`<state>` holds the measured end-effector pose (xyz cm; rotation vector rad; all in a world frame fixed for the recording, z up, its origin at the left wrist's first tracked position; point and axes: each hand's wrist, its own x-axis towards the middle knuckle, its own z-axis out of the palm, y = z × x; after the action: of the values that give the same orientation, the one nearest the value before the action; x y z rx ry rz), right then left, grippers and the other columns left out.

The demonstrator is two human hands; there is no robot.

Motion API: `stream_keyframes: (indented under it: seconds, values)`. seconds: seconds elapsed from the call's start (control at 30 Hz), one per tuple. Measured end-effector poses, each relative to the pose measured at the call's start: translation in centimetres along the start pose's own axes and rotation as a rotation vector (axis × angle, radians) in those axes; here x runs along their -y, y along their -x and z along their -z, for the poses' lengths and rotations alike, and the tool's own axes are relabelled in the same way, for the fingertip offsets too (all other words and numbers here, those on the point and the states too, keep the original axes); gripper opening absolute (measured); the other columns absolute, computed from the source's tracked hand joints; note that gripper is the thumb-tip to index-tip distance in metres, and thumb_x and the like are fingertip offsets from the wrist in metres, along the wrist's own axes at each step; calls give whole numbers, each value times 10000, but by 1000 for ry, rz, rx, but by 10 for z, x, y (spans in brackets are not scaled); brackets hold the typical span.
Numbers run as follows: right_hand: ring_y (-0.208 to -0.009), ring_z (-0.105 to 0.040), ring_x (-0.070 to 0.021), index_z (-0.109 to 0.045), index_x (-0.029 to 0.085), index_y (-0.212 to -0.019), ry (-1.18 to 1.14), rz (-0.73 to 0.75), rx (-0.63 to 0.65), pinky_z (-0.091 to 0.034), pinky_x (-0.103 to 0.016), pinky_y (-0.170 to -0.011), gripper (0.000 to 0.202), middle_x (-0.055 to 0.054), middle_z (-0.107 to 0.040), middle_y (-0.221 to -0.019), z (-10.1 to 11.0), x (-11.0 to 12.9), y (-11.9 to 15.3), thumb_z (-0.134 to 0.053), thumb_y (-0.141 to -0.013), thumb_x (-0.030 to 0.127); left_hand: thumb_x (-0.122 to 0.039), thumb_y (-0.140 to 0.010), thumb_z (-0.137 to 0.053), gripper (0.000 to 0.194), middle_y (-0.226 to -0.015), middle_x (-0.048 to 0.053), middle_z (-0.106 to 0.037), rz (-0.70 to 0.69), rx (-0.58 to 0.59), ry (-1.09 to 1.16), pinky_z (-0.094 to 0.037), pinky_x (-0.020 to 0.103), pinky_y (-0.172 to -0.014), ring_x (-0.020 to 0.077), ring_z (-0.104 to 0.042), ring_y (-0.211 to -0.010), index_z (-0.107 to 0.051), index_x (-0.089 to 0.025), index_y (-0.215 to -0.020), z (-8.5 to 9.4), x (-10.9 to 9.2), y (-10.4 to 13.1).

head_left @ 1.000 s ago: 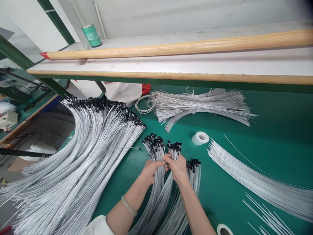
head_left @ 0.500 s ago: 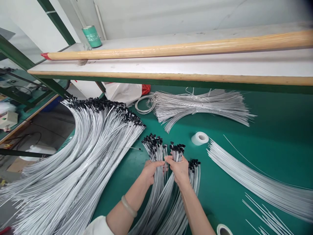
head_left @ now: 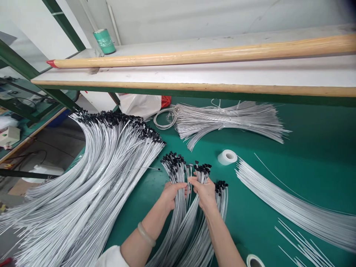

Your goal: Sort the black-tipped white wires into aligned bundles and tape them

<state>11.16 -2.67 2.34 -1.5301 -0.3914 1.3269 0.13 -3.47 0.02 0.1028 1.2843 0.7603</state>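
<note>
My left hand (head_left: 172,193) is wrapped round a bundle of thin grey cables (head_left: 180,207) with black connectors (head_left: 172,161) at the top. Close beside it, my right hand (head_left: 204,191) grips a second cable bundle (head_left: 202,177), its black ends just above the fingers. A few single cables (head_left: 189,174) stand upright between the two hands, at the fingertips of my right hand. Behind my right wrist lies a third bundle (head_left: 221,200), also black-tipped. The lower ends of the bundles run out of view at the bottom.
A large pile of black-tipped cables (head_left: 91,178) fills the left. A tied bundle (head_left: 228,120) lies below the shelf (head_left: 194,87), which bears a wooden pole (head_left: 194,57). A white tape roll (head_left: 227,157), loose cables (head_left: 294,200) and another roll (head_left: 254,261) are at right.
The few cables between my hands have become more separated, and one connector there has shifted slightly right. My right hand has moved a little; my left hand keeps its place.
</note>
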Motion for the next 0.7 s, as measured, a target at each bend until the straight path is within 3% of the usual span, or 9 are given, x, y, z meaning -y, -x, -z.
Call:
stream_keyframes:
  seconds: [0.3, 0.43, 0.7]
  values:
    - [-349, -320, -29, -595, 129, -775, -61, -10, 18, -237, -193, -325, 408, 34, -573, -577, -4, 1, 2, -769, -424, 243, -80, -548, -679, 185, -539, 57, -630, -60, -16, -23, -446, 260, -474, 172, -591, -490, -609, -82, -719, -7, -3, 7]
    - [-379, -415, -69, -594, 143, -771, -31, -19, 22, -287, -203, -322, 418, 4, -612, -647, -9, 0, 1, -777, -411, 247, -66, -553, -669, 176, -473, 33, -595, -72, -12, -29, -430, 251, -450, 146, -550, -425, -616, -76, -721, -9, -3, 8]
    - [-366, -363, -66, -612, 123, -722, -50, -31, -14, -266, -211, -336, 374, 35, -524, -468, -8, 7, 5, -787, -420, 257, -84, -537, -709, 211, -522, 43, -615, -46, -43, -20, -445, 252, -466, 160, -582, -480, -571, -97, -695, -4, 1, 1]
